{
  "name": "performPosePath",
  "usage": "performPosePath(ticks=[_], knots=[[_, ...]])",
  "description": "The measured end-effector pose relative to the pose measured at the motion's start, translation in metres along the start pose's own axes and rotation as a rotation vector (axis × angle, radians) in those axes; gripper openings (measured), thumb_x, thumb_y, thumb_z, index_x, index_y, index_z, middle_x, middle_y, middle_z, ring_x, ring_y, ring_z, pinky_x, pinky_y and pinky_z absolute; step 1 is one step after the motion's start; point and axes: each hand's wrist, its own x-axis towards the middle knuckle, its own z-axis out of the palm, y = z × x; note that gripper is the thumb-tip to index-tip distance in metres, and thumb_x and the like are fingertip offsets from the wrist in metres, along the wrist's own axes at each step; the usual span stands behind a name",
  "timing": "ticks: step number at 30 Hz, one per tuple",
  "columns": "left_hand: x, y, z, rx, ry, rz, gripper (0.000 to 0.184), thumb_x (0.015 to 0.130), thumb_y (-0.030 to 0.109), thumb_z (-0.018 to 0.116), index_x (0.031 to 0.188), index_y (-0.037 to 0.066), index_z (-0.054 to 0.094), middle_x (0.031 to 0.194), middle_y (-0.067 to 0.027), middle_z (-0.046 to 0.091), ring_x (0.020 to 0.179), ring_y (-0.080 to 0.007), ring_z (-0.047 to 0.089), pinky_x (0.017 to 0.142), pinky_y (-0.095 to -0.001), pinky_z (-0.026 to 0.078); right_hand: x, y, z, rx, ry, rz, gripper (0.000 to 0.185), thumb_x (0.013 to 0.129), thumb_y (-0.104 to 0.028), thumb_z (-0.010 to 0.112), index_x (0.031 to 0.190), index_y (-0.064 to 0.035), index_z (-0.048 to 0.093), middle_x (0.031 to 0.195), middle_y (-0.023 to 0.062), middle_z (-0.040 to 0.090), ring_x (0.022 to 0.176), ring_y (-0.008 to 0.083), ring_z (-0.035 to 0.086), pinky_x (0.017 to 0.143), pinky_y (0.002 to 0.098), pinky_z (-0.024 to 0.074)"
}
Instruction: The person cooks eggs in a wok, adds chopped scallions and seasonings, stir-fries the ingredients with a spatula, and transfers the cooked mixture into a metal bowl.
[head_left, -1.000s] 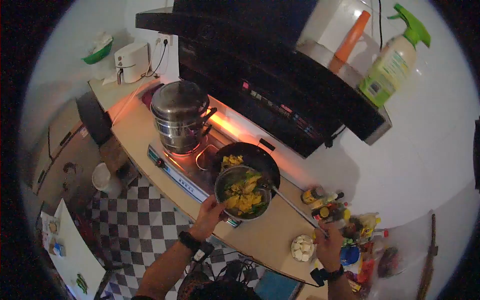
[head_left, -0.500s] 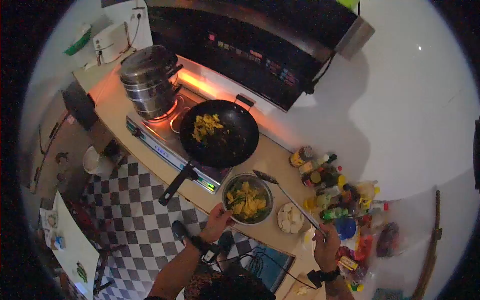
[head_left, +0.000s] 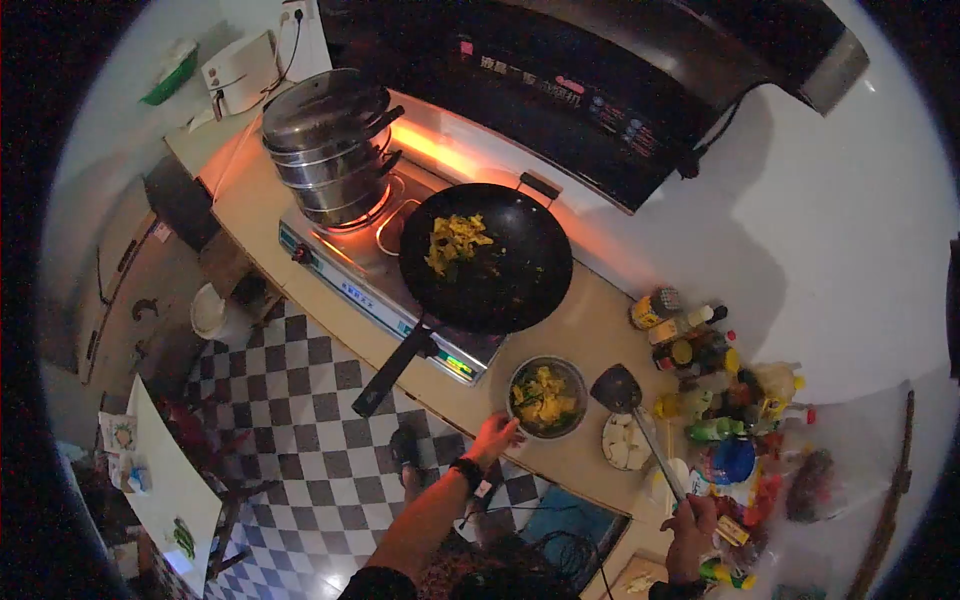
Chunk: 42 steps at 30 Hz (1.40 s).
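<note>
A metal bowl (head_left: pixel 573 425) of yellow and green food rests on the counter right of the stove. My left hand (head_left: pixel 494 438) is at its left rim, with fingers close together against the edge. My right hand (head_left: pixel 690 525) is closed around the handle of a spatula (head_left: pixel 616 388), whose dark blade is over the counter between the bowl and a dish of white pieces (head_left: pixel 627 442). Behind the bowl, a black wok (head_left: pixel 510 285) sits on the right burner with yellow food at its left side.
A steamer pot (head_left: pixel 328 160) stands on the glowing left burner. Bottles and jars (head_left: pixel 690 345) crowd the counter's right side against the wall. The range hood (head_left: pixel 540 80) hangs above the stove. The wok's handle (head_left: pixel 392 372) juts past the counter's front edge.
The bowl has come down from over the wok to the counter. The spatula has moved right, away from the bowl and over toward the white pieces. The view has shifted.
</note>
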Motion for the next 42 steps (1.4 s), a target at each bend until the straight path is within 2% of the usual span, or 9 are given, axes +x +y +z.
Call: performPosePath(ticks=[7,12,15,22,25,29,33,39,42], knots=[[0.018,0.011,-0.145,-0.383,0.395,0.114,0.036,0.101,0.036,0.056,0.101,0.0,0.053,0.081,-0.01,0.063,0.063,-0.0221,0.069,0.052,-0.033,0.054,0.003,-0.008,0.02,0.003,0.129,-0.001,0.015,0.098,-0.017,0.06,0.107,-0.0061,0.054,0.086,0.0016,0.052,0.07,0.0108,0.052,0.054,0.0288,0.0499],[0.036,0.061,-0.191,-0.402,0.214,0.385,0.032,0.098,0.033,0.063,0.097,0.002,0.053,0.074,-0.0095,0.062,0.06,-0.0206,0.068,0.05,-0.0314,0.054,-0.017,-0.046,0.068,0.077,0.191,0.011,0.011,0.099,-0.017,0.06,0.104,-0.0084,0.055,0.077,-0.0001,0.05,0.065,0.0096,0.051,0.052,0.0286,0.0491],[0.046,0.09,-0.196,-0.063,0.303,0.146,0.035,0.094,0.031,0.07,0.094,0.0,0.053,0.071,-0.0096,0.062,0.061,-0.0183,0.066,0.052,-0.0324,0.052,-0.027,-0.069,0.093,0.076,0.179,0.065,0.009,0.098,-0.018,0.061,0.1,-0.0101,0.056,0.075,-0.0015,0.05,0.064,0.0083,0.051,0.051,0.028,0.0485],[0.043,0.126,-0.209,0.975,0.321,0.747,0.022,0.091,0.014,0.069,0.108,0.005,0.059,0.081,-0.0128,0.06,0.065,-0.025,0.061,0.058,-0.0358,0.049,-0.035,-0.098,0.145,0.08,0.142,0.029,0.009,0.098,-0.018,0.061,0.097,-0.0109,0.055,0.074,-0.002,0.05,0.062,0.0086,0.049,0.053,0.029,0.0476],[0.036,0.138,-0.222,1.235,0.164,0.621,0.021,0.094,0.014,0.064,0.113,0.006,0.058,0.09,-0.0125,0.062,0.07,-0.0231,0.064,0.058,-0.0385,0.051,-0.039,-0.095,0.161,0.102,0.167,0.068,0.01,0.098,-0.018,0.061,0.097,-0.0097,0.056,0.075,-0.0015,0.051,0.061,0.0091,0.048,0.053,0.0297,0.0476],[0.028,0.129,-0.235,0.571,0.103,0.705,0.028,0.098,0.021,0.06,0.123,0.007,0.056,0.096,-0.0114,0.066,0.074,-0.0237,0.067,0.059,-0.0406,0.053,-0.045,-0.107,0.177,0.178,0.203,0.123,0.011,0.098,-0.017,0.061,0.101,-0.007,0.058,0.078,-0.0005,0.053,0.061,0.01,0.05,0.054,0.0301,0.0489],[-0.047,0.219,-0.228,-0.645,-0.459,-0.461,0.044,0.1,0.027,0.061,0.137,0.008,0.047,0.114,-0.0164,0.067,0.09,-0.032,0.07,0.075,-0.0413,0.059,-0.016,-0.113,0.193,0.111,0.089,0.015,0.016,0.098,-0.019,0.062,0.106,-0.0054,0.061,0.081,-0.0003,0.056,0.066,0.0113,0.055,0.055,0.0288,0.0505],[-0.08,0.251,-0.203,-0.205,-0.457,-0.395,0.033,0.099,0.02,0.062,0.127,0.005,0.052,0.101,-0.0125,0.066,0.085,-0.0245,0.067,0.07,-0.0377,0.058,0.064,-0.158,0.271,-0.443,0.031,-0.387,0.032,0.098,-0.02,0.061,0.118,0.0044,0.062,0.089,0.0098,0.06,0.084,0.0215,0.058,0.07,0.0315,0.0511],[-0.072,0.256,-0.198,-0.091,-0.424,-0.345,0.021,0.098,0.017,0.063,0.115,0.005,0.056,0.089,-0.0065,0.063,0.073,-0.0173,0.062,0.063,-0.0336,0.054,0.093,-0.175,0.319,-0.814,0.016,-0.782,0.028,0.096,-0.011,0.052,0.118,0.0031,0.06,0.091,0.021,0.06,0.082,0.0423,0.058,0.072,0.0493,0.0486]])
